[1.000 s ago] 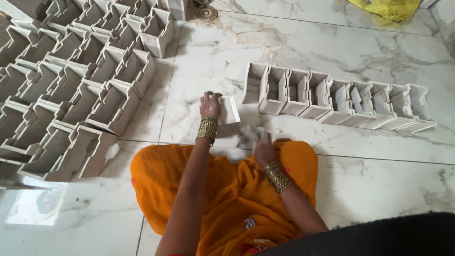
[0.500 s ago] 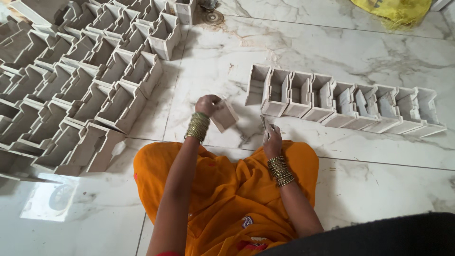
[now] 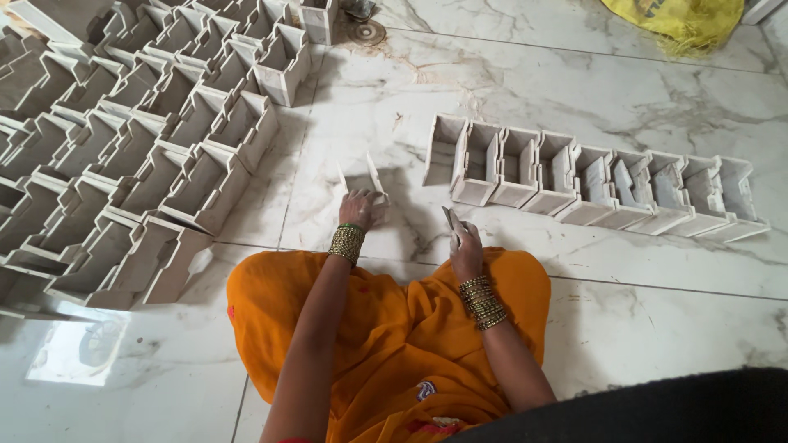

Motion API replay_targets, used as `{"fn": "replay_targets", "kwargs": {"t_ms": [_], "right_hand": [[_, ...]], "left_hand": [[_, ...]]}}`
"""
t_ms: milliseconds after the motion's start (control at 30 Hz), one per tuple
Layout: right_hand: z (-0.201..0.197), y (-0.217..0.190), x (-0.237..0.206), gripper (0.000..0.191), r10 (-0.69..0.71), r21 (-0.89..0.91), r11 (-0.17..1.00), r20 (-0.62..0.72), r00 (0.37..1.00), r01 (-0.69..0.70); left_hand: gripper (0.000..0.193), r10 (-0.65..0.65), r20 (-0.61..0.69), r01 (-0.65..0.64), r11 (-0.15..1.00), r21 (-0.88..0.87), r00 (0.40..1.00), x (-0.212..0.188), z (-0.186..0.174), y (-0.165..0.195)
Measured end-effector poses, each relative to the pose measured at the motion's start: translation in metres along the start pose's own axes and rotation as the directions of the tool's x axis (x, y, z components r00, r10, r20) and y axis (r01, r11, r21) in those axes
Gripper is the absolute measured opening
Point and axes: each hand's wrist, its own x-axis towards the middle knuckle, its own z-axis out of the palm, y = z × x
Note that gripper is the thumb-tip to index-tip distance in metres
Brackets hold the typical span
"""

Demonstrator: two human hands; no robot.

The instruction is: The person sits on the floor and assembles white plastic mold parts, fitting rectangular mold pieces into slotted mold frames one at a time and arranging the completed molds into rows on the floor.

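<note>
I sit on a marble floor [image 3: 394, 98] with orange cloth [image 3: 394, 328] over my lap. My left hand [image 3: 359, 209] grips two thin white flat pieces [image 3: 375, 176] that stand upright just beyond my knee. My right hand [image 3: 466, 244] holds another thin white flat piece [image 3: 452, 226], tilted, above the edge of the cloth. Both wrists wear stacks of gold bangles. A row of several white open-topped box frames [image 3: 591, 180] lies on the floor ahead of my right hand.
A large block of several rows of the same white box frames [image 3: 139, 156] fills the floor on the left. A yellow bag [image 3: 673, 20] lies at the far right corner. A round floor drain [image 3: 367, 33] is at the top centre.
My left hand has moved forward and set its pieces upright on the floor. My right hand has lifted a flat piece off the floor toward my lap.
</note>
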Motion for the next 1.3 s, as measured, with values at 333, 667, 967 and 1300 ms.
{"fn": "replay_targets", "kwargs": {"t_ms": [333, 667, 967, 1300], "right_hand": [[-0.004, 0.019, 0.010, 0.043, -0.011, 0.012, 1.000, -0.175, 0.985, 0.013], [-0.007, 0.025, 0.019, 0.036, -0.001, 0.018, 1.000, -0.240, 0.971, 0.006], [0.010, 0.041, 0.034, 0.028, 0.047, 0.035, 0.999, -0.233, 0.971, -0.039], [0.024, 0.056, 0.033, 0.036, 0.144, 0.144, 0.981, -0.120, 0.982, -0.127]], "left_hand": [[0.034, 0.085, -0.070, -0.088, 0.995, -0.051, 0.994, 0.002, 0.015, 0.026], [0.023, 0.318, 0.057, -0.313, 0.947, -0.075, 0.947, 0.030, 0.032, 0.082], [0.026, 0.357, -0.055, -0.360, 0.932, -0.045, 0.932, 0.074, 0.048, 0.084], [0.041, 0.360, -0.233, -0.357, 0.932, 0.059, 0.903, 0.097, 0.061, 0.083]]}}
